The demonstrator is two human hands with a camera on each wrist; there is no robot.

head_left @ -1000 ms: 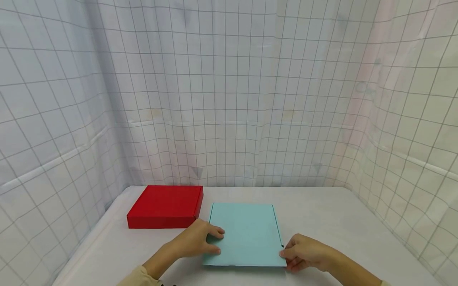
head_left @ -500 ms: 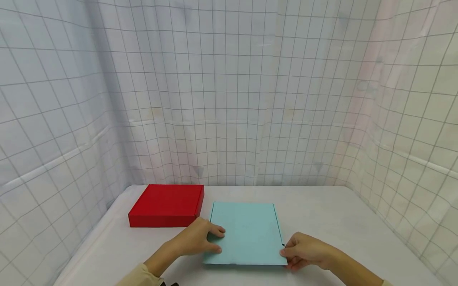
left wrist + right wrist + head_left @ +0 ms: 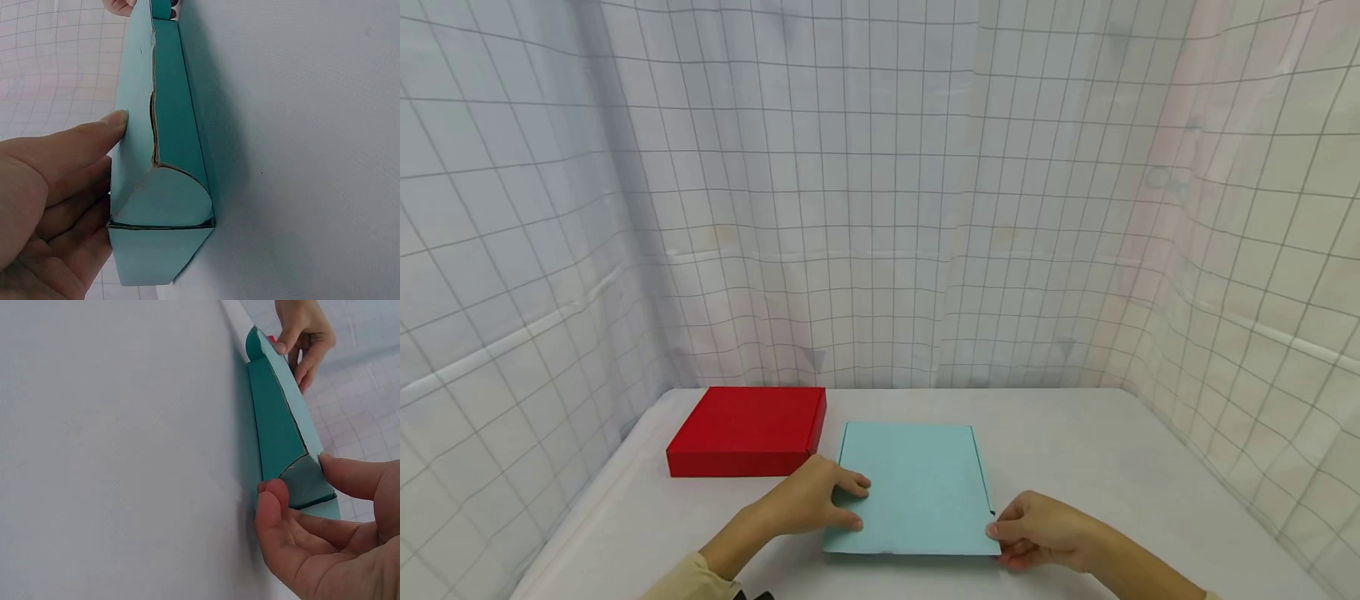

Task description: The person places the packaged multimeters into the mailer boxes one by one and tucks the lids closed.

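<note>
A flat light-teal cardboard box [image 3: 913, 487] lies on the white table in the head view, its lid lowered. My left hand [image 3: 812, 498] rests at its left edge, thumb and index finger on the lid. In the left wrist view, the left thumb [image 3: 94, 134] touches the top, and a rounded flap [image 3: 169, 197] shows at the front corner, with a side piece sticking out below it. My right hand [image 3: 1037, 531] pinches the front right corner, thumb on top. The right wrist view shows its curled fingers [image 3: 273, 509] at the box's front, by another rounded flap [image 3: 306, 478].
A closed red box [image 3: 748, 432] sits on the table [image 3: 1075, 450] to the left of the teal one, just beyond my left hand. White curtains [image 3: 887, 208] with a grey grid stand behind the table and along both sides.
</note>
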